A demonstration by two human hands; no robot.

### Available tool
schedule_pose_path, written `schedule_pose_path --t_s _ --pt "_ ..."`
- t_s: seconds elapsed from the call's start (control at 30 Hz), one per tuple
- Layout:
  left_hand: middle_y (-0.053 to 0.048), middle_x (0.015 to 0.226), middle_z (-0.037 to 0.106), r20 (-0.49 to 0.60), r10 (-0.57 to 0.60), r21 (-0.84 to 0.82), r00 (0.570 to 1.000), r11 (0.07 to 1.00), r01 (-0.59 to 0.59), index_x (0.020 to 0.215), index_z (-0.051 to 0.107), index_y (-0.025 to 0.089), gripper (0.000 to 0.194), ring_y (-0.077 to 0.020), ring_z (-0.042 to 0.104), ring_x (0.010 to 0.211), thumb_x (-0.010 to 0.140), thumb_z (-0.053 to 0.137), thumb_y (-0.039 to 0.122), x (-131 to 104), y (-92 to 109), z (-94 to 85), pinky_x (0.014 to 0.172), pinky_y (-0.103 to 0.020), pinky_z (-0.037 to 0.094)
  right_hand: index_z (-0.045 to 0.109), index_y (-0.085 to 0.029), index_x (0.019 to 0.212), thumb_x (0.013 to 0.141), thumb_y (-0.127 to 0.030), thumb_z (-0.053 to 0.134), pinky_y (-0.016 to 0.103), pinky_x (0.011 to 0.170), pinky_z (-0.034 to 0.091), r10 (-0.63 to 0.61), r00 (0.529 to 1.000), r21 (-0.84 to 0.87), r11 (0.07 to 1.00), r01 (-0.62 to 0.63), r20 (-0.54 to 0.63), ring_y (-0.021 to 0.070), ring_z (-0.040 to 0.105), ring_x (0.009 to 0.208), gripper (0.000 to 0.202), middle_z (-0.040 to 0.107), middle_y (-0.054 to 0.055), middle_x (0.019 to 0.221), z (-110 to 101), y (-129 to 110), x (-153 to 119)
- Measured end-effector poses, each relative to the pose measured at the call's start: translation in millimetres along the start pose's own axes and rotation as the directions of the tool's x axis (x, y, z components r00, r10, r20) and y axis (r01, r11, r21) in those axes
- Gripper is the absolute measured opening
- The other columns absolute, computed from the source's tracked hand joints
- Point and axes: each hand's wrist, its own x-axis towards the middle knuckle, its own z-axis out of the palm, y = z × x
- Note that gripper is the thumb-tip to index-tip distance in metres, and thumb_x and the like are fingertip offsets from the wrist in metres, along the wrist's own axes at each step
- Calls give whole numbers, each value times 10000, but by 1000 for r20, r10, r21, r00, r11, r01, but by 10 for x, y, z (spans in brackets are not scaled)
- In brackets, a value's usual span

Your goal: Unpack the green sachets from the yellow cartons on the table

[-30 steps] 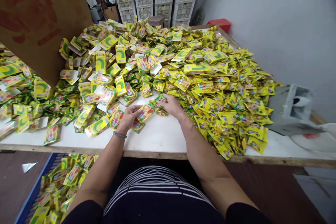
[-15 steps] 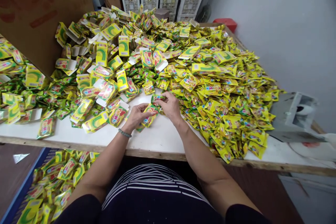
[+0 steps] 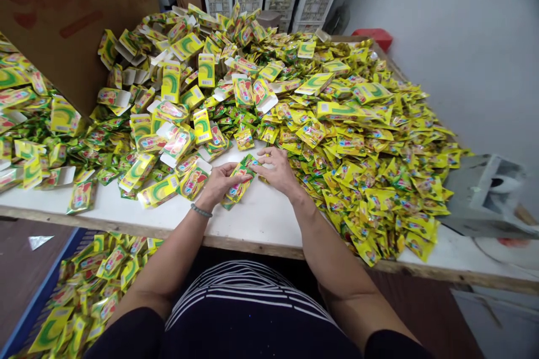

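My left hand [image 3: 220, 184] is closed around a small yellow-and-green candy box [image 3: 239, 186], its thumb across the printed front. A green candy packet [image 3: 249, 162] lies at the box's upper end; how much of it is inside I cannot tell. Beside that end is my right hand [image 3: 278, 173], fingers stretched out and apart, fingertips at the packet's edge. Left of the hands, an open box [image 3: 194, 180] rests on the white table. Just beyond them lies a yellow packet [image 3: 244, 138].
Yellow packets [image 3: 370, 179] are heaped on the right, loose boxes [image 3: 170, 81] on the left. A brown cardboard sheet [image 3: 84, 28] stands at the back left. A grey-and-white device [image 3: 484, 193] sits at the right. Below the table edge, a blue crate [image 3: 46, 286] holds filled-looking boxes.
The green packet has moved from my right fingers to the end of the box. My right hand's pinch has loosened and its fingers are extended. The view has shifted slightly.
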Motion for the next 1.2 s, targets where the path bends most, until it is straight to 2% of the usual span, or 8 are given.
schedule_pose_path --t_s 0.3,0.43,0.57,0.67,0.87,1.0,1.13,1.2 --pt "-39 855 758 38 25 75 999 997 -28 956 723 135 454 -144 672 676 563 900 278 7 -95 -48 639 -248 512 742 -252 780 947 -448 552 502 1130 318 14 969 34 999 -23 248 264 439 1250 319 623 58 1252 108 9 -44" --pt "-27 787 740 19 31 40 999 999 -32 944 682 132 470 -148 672 645 563 897 305 3 -97 -37 624 -251 516 702 -255 1093 937 -532 535 513 1116 344 93 965 122 985 -125 244 271 454 1248 360 658 87 1123 222 -31 -66" --pt "30 696 699 -83 111 6 990 994 -111 1122 536 197 674 -145 654 572 573 892 359 -2 -69 11 572 -237 497 714 -232 882 915 -535 560 490 1085 387 48 991 177 982 -71 127 275 488 1213 342 639 111 1175 271 -107 -56" --pt "68 682 665 -188 241 6 952 970 -244 1195 446 254 716 -119 629 554 630 868 379 -1 -46 32 547 -204 466 694 -223 920 866 -544 608 411 933 498 105 994 299 950 -90 -32 241 577 1075 337 639 104 1127 262 -155 -38" --pt "44 691 647 -200 274 28 941 961 -274 1020 560 212 486 -106 599 573 664 846 377 2 -41 -60 540 -204 449 666 -206 870 786 -551 668 305 708 534 160 948 558 777 -292 274 148 590 702 355 616 -4 749 329 -205 -89" --pt "32 713 657 -147 244 65 959 969 -237 1013 585 202 449 -107 594 577 684 832 383 -6 -37 -76 538 -211 444 619 -194 721 797 -509 661 278 671 513 179 947 516 804 -297 266 125 539 638 326 563 -24 659 338 -208 -115" --pt "11 846 697 -147 283 23 948 959 -283 1084 558 217 497 -132 658 711 697 828 374 -7 -24 -26 653 -240 504 651 -235 1042 787 -448 674 272 682 515 220 953 581 756 -302 209 137 597 686 333 650 -28 739 277 -200 -85" --pt "15 812 693 -170 288 12 942 957 -291 1042 561 205 496 -127 656 703 669 848 359 -6 -20 -19 656 -235 502 668 -248 1121 785 -407 677 296 737 524 172 964 535 805 -256 202 157 633 779 372 714 8 881 233 -209 -68"
